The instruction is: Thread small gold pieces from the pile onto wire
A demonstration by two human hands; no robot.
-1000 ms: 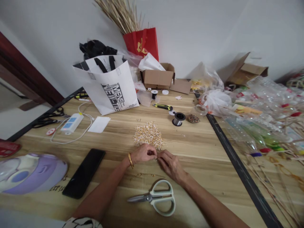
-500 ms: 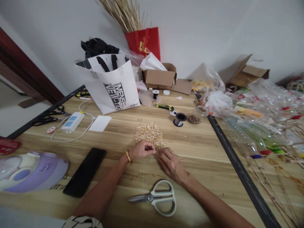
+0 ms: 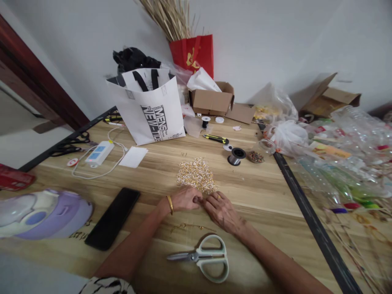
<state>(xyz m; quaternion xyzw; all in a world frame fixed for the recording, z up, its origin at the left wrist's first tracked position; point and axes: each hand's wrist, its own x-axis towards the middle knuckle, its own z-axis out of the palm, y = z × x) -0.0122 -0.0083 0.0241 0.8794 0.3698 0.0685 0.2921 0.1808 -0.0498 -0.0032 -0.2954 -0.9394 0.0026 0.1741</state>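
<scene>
A pile of small gold and clear beads (image 3: 197, 173) lies on the wooden table, just beyond both hands. My left hand (image 3: 187, 197), with a gold bangle at the wrist, is closed with thumb and fingertips pinched together at the near edge of the pile. What it pinches is too small to make out. Fingertips almost touching it, my right hand (image 3: 222, 210) rests low on the table with its fingers bent together; anything in them is hidden. Nearer to me lie a thin gold chain (image 3: 192, 226) and scissors (image 3: 203, 257) with pale handles, blades pointing left.
At left are a black phone (image 3: 113, 218), a purple-and-white bottle (image 3: 52, 214) and a power strip (image 3: 100, 153). Behind the beads stand a white bag (image 3: 153, 110), a yellow cutter (image 3: 216, 139) and a wire spool (image 3: 237, 156). Plastic bottles (image 3: 330, 171) crowd the right side.
My left hand has turned knuckles-up and lowered, its fingertips closing in beside the right hand. The right hand has hardly moved. The whole view has shifted slightly.
</scene>
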